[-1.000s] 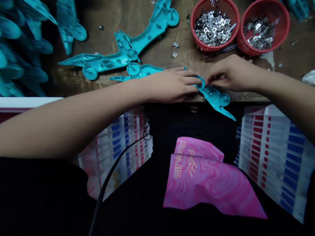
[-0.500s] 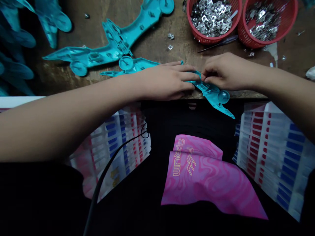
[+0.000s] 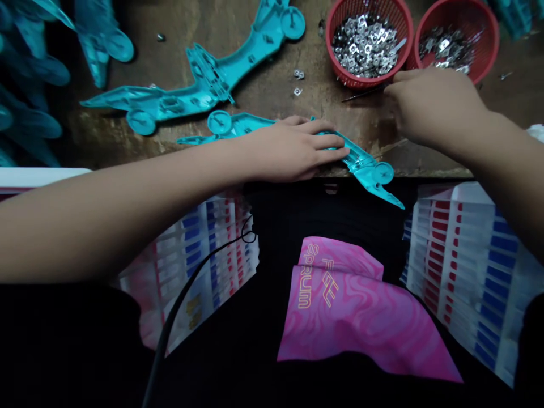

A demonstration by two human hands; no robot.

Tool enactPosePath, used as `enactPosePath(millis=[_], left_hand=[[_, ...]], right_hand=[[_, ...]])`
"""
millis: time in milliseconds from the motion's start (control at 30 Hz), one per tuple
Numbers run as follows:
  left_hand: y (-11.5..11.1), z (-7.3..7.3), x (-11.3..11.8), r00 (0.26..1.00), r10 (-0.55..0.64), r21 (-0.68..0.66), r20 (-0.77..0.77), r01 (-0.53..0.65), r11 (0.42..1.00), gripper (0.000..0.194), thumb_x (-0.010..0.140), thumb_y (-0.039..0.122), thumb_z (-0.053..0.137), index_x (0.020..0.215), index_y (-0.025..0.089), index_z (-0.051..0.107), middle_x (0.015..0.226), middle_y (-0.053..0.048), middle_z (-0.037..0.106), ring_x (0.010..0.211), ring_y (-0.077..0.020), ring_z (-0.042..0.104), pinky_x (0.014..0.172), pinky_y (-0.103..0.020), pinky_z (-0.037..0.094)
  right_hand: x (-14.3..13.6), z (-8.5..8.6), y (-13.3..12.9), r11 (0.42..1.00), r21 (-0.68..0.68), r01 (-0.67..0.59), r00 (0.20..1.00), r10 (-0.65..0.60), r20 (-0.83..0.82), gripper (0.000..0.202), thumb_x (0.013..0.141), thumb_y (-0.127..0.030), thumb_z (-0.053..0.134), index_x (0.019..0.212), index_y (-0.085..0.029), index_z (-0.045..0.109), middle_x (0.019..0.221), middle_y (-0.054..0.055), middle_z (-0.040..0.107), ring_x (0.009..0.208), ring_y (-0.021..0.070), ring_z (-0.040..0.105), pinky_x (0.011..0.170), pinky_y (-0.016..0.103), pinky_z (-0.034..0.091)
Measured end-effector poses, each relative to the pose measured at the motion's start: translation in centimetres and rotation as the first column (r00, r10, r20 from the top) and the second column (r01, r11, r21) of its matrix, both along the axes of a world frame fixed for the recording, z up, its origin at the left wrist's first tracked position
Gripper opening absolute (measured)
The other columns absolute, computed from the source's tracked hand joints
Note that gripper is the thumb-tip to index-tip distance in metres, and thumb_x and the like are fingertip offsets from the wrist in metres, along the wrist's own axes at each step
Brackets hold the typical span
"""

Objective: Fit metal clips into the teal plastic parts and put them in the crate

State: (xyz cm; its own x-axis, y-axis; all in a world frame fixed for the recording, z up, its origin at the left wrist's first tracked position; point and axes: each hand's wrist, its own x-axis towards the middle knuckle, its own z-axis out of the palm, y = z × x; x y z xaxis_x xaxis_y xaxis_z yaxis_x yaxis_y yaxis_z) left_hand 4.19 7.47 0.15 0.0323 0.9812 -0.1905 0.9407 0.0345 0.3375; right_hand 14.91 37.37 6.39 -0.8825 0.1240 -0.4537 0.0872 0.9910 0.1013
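Observation:
A curved teal plastic part (image 3: 369, 168) lies along the table's near edge, its right tip jutting over the edge. My left hand (image 3: 304, 148) rests on its middle with the fingers spread, covering that stretch. My right hand (image 3: 429, 105) is just below the red baskets, beside a thin dark tool (image 3: 359, 96) lying on the wood. Its fingertips are dark and blurred, so whether they grip the tool is unclear. Small silver metal clips (image 3: 365, 48) fill the left red basket (image 3: 340, 69), and fewer lie in the right red basket (image 3: 488, 62).
Behind the left hand lies a larger teal part (image 3: 182, 103). More teal parts (image 3: 102, 45) are piled at the far left, others (image 3: 514, 14) at the top right. Loose clips (image 3: 298, 91) and a small metal piece (image 3: 160, 37) sit on the wooden table (image 3: 263, 85).
My right hand has left the teal part and moved up and right towards the baskets and the tool. My left hand has stayed on the part. The view has shifted slightly.

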Motion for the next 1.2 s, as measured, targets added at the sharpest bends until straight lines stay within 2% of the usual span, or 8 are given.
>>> enactPosePath(millis=[167,367,500,633,800,967,1067,1200], left_hand=[[-0.3,0.6,0.6,0.999,0.040,0.018,-0.030,-0.040,0.999,0.084,0.118,0.036,0.065,0.201,0.029,0.053,0.198,-0.018,0.066,0.188,-0.0492,0.056,0.146,-0.068,0.058],[-0.3,0.3,0.6,0.991,0.122,0.065,-0.058,-0.119,0.991,0.078,0.115,0.039,0.071,0.192,0.026,0.064,0.191,-0.022,0.069,0.180,-0.0535,0.063,0.136,-0.071,0.066],[-0.4,0.2,0.7,0.983,0.164,0.081,-0.082,-0.158,0.984,0.071,0.114,0.045,0.075,0.183,0.027,0.073,0.197,-0.022,0.062,0.174,-0.0518,0.067,0.133,-0.068,0.069],[-0.7,0.6,0.9,0.974,0.211,0.061,-0.079,-0.207,0.977,0.072,0.112,0.054,0.082,0.178,0.026,0.078,0.199,-0.023,0.057,0.172,-0.0515,0.070,0.133,-0.066,0.068],[-0.7,0.6,1.0,0.984,0.162,0.087,-0.069,-0.156,0.984,0.078,0.111,0.047,0.081,0.185,0.025,0.071,0.205,-0.022,0.053,0.173,-0.0531,0.068,0.135,-0.069,0.068],[-0.4,0.8,1.3,0.986,0.164,0.052,-0.041,-0.162,0.985,0.091,0.114,0.046,0.081,0.197,0.019,0.055,0.215,-0.023,0.037,0.176,-0.0551,0.064,0.139,-0.071,0.064],[-0.4,0.7,1.2,0.984,0.175,0.035,-0.020,-0.174,0.984,0.105,0.116,0.048,0.080,0.207,0.017,0.039,0.213,-0.024,0.041,0.177,-0.0535,0.063,0.142,-0.066,0.061],[-0.6,0.0,0.7,0.986,0.165,0.021,-0.014,-0.165,0.986,0.103,0.119,0.049,0.075,0.209,0.020,0.036,0.210,-0.021,0.049,0.179,-0.0491,0.062,0.149,-0.062,0.054]], right_hand=[[0.0,-1.7,0.6,0.995,0.056,-0.080,0.997,0.081,-0.018,0.055,0.129,-0.021,0.050,0.177,-0.005,0.071,0.175,0.032,0.071,0.144,0.0447,0.078,0.110,0.050,0.061],[-0.1,-0.8,-0.7,0.990,0.093,-0.107,0.994,0.106,0.022,0.045,0.125,-0.024,0.058,0.154,-0.008,0.089,0.153,0.031,0.084,0.138,0.0481,0.080,0.108,0.054,0.063],[0.3,0.5,-1.6,0.987,-0.053,-0.152,0.988,0.153,0.024,0.041,0.117,-0.030,0.073,0.149,-0.017,0.094,0.129,0.022,0.091,0.118,0.0416,0.084,0.103,0.048,0.062],[0.7,0.4,-2.0,0.975,-0.109,-0.193,0.978,0.200,0.057,0.044,0.114,-0.034,0.074,0.150,-0.025,0.097,0.115,0.013,0.091,0.108,0.0371,0.085,0.098,0.046,0.064],[0.8,-0.1,-2.1,0.980,-0.127,-0.152,0.983,0.162,0.080,0.045,0.113,-0.035,0.074,0.152,-0.032,0.097,0.120,0.009,0.091,0.117,0.0392,0.085,0.110,0.051,0.068],[0.8,0.3,-1.9,0.966,-0.218,-0.138,0.987,0.152,0.046,0.046,0.115,-0.032,0.073,0.155,-0.027,0.095,0.129,0.014,0.092,0.127,0.0402,0.084,0.119,0.051,0.065],[0.7,0.2,-2.0,0.965,-0.218,-0.146,0.983,0.165,0.075,0.042,0.113,-0.033,0.074,0.149,-0.029,0.097,0.123,0.012,0.092,0.125,0.0392,0.084,0.116,0.050,0.066],[0.6,-0.1,-2.0,0.967,-0.193,-0.164,0.980,0.183,0.083,0.044,0.112,-0.029,0.073,0.149,-0.030,0.098,0.125,0.010,0.092,0.122,0.0373,0.085,0.114,0.049,0.065]])
